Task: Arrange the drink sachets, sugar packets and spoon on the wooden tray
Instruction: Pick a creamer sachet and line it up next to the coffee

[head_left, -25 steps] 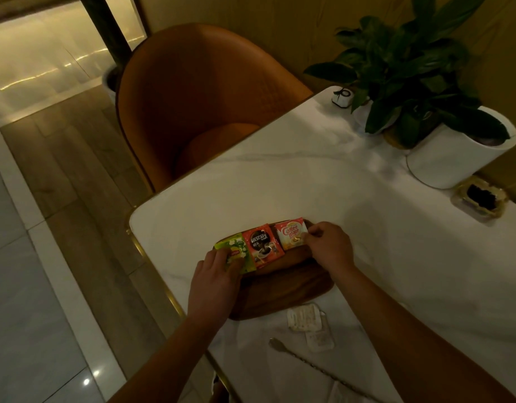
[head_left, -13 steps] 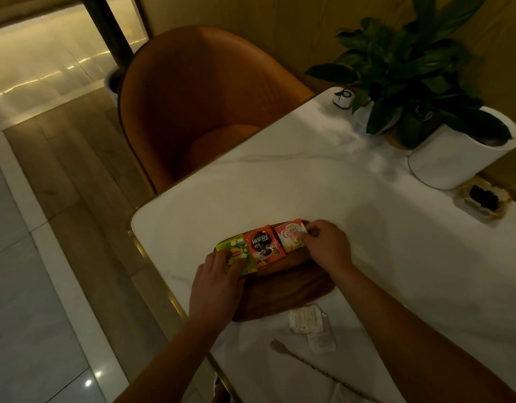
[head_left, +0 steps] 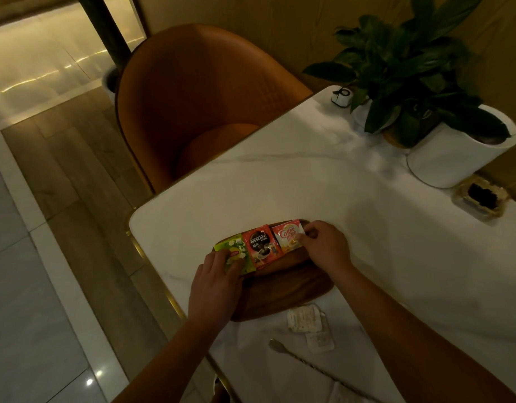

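Observation:
A dark oval wooden tray (head_left: 291,289) lies near the table's left edge. Three drink sachets lean in a row along its far rim: a green one (head_left: 236,253), a red Nescafe one (head_left: 261,245) and an orange Coffee-mate one (head_left: 287,237). My left hand (head_left: 216,286) pinches the green sachet's near corner. My right hand (head_left: 323,245) grips the right edge of the Coffee-mate sachet. Two white sugar packets (head_left: 305,318) (head_left: 321,340) lie on the table just in front of the tray. A long metal spoon (head_left: 309,365) lies nearer me, bowl to the left.
The white marble table (head_left: 280,184) has a gold-edged rim. An orange armchair (head_left: 192,106) stands beyond its far left side. At the back right are a leafy plant in a white pot (head_left: 454,152), a small white object (head_left: 342,96) and a glass ashtray (head_left: 481,196).
Both hands stay on the outer sachets. My right fingers have shifted slightly along the Coffee-mate sachet's edge; the row of three sachets keeps its place.

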Demonstrator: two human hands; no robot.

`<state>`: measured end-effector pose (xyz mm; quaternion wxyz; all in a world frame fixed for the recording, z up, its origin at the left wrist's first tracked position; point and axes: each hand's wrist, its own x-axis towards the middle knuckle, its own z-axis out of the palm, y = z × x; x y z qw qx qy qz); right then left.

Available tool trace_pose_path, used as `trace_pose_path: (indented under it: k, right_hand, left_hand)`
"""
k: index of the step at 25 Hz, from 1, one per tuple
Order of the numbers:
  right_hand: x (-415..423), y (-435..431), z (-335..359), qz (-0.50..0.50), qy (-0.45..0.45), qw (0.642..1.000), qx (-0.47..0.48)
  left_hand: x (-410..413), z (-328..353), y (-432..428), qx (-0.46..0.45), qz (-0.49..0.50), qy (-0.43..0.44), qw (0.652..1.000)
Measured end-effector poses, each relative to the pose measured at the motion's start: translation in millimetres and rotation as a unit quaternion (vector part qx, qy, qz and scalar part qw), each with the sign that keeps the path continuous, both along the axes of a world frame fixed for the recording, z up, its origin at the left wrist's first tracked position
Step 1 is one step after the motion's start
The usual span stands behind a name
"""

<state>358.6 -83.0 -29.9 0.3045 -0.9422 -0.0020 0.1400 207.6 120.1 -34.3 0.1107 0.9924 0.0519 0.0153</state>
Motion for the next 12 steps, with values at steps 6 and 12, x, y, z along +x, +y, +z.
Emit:
trace_pose_path:
  k: [6,12]
  right_hand:
    - [-1.6,-0.1,-2.4,-0.009,-0.004,1.000,0.015]
    - [-2.0,-1.3,-4.7,-0.002,-0.003,1.000,0.021]
  left_hand:
    - [-0.7,-1.3,1.0,0.003,0.001,-0.003,1.000]
    - [-1.8,-3.3,2.5,-0.001,0.002,-0.010,1.000]
